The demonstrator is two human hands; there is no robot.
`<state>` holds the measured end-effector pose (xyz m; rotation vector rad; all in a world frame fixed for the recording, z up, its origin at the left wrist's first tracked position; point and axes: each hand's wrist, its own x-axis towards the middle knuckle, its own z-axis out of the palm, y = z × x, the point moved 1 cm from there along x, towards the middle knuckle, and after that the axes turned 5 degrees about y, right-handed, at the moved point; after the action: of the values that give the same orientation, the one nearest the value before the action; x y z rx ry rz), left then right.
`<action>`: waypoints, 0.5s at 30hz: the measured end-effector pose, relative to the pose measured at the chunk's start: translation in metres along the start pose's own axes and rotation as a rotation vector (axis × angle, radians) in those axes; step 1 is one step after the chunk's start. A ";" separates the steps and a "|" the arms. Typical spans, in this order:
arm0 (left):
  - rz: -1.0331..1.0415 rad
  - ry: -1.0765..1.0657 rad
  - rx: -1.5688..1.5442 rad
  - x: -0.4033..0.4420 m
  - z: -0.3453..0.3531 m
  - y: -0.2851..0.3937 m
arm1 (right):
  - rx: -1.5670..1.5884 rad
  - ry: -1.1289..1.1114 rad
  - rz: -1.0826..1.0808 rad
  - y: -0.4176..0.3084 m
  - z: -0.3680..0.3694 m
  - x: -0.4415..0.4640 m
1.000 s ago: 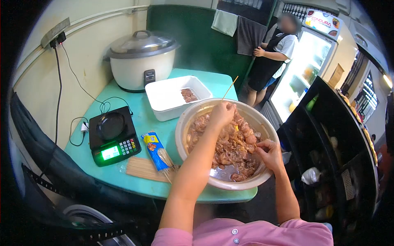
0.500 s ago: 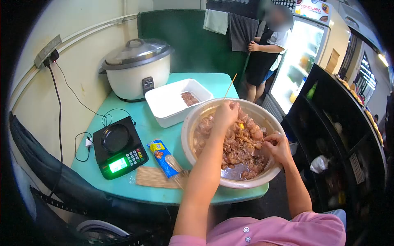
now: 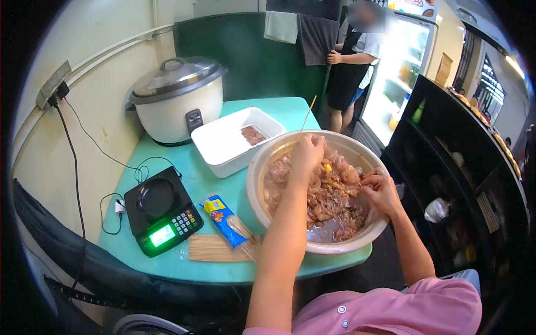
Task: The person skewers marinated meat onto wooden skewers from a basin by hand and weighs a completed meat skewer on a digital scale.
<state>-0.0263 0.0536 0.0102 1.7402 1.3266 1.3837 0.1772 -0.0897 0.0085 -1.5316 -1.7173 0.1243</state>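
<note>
A large round basin (image 3: 258, 209) full of raw meat pieces (image 3: 329, 192) and some liquid stands at the table's right edge. Over its far part, my left hand (image 3: 308, 153) is closed on a thin wooden skewer (image 3: 308, 116), whose upper end sticks up past the fingers. A strip of meat runs from below that hand toward my right hand (image 3: 381, 190). At the basin's right side the fingers of my right hand pinch the end of this meat. The skewer's lower part is hidden by my left hand and the meat.
Left of the basin are a white tray (image 3: 215, 146) with a little meat, a rice cooker (image 3: 178, 109), a black scale (image 3: 162, 209), loose skewers (image 3: 215, 248) and a blue skewer packet (image 3: 226, 222). A person (image 3: 352, 67) stands behind the table, near dark shelves (image 3: 446, 184) at the right.
The view has shifted, with the scale and table lying lower in it. Both hands stay over the basin, with the skewer still in my left hand.
</note>
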 end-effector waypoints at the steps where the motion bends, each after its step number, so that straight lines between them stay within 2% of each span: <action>1: 0.010 0.009 0.018 0.000 -0.001 0.000 | -0.001 -0.018 0.010 0.000 0.000 0.001; 15: -0.051 -0.051 -0.021 -0.002 -0.008 0.008 | -0.048 -0.045 0.018 -0.011 0.000 0.001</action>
<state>-0.0310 0.0473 0.0183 1.7047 1.3154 1.3115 0.1692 -0.0915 0.0154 -1.5906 -1.7537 0.1286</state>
